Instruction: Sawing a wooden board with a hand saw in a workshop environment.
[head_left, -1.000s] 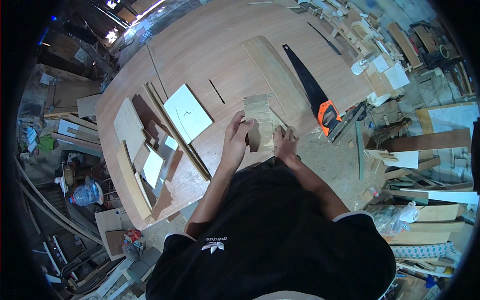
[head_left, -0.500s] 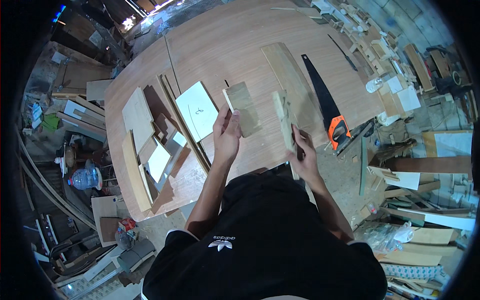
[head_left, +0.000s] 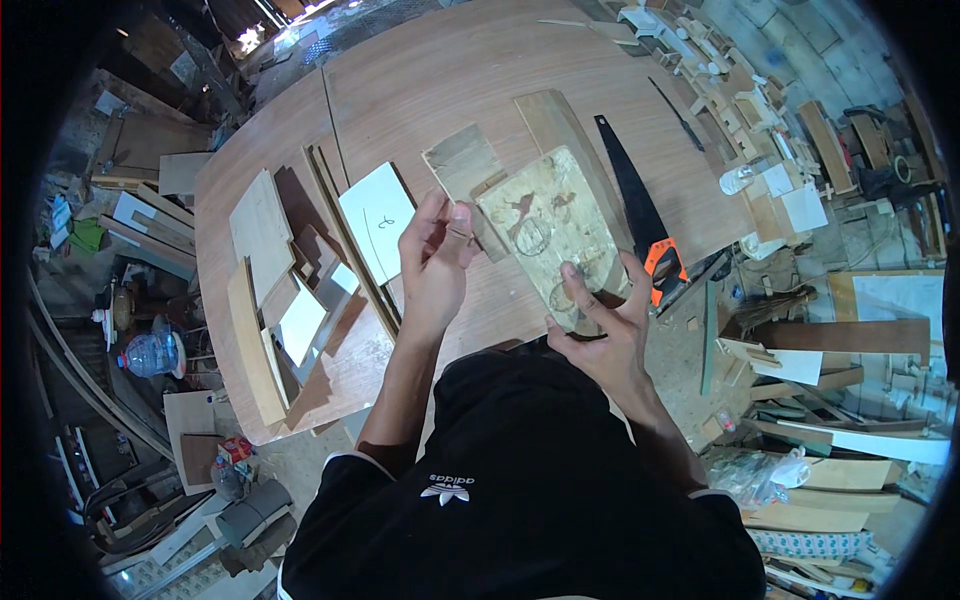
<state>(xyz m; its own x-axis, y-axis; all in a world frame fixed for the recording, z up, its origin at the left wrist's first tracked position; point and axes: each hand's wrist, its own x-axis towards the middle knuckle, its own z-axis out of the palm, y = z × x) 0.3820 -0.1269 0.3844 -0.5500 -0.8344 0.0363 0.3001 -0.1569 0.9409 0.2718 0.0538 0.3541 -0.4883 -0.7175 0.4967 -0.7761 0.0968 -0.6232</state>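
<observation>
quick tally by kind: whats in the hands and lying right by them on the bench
Stained boards in the hands: 2, a big one in the right hand at, a smaller one in the left hand at
White panels: 1
Long planks: 1
Handsaws: 1
Total: 5

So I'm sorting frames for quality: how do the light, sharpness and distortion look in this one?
Head view: even daylight on the wooden table, with one blown-out bright patch at the top left; strong fisheye bend and a black rim around the picture; both hands, left hand and right hand, and the stained board look sharp; the clutter at the edges is small and hard to read.
</observation>
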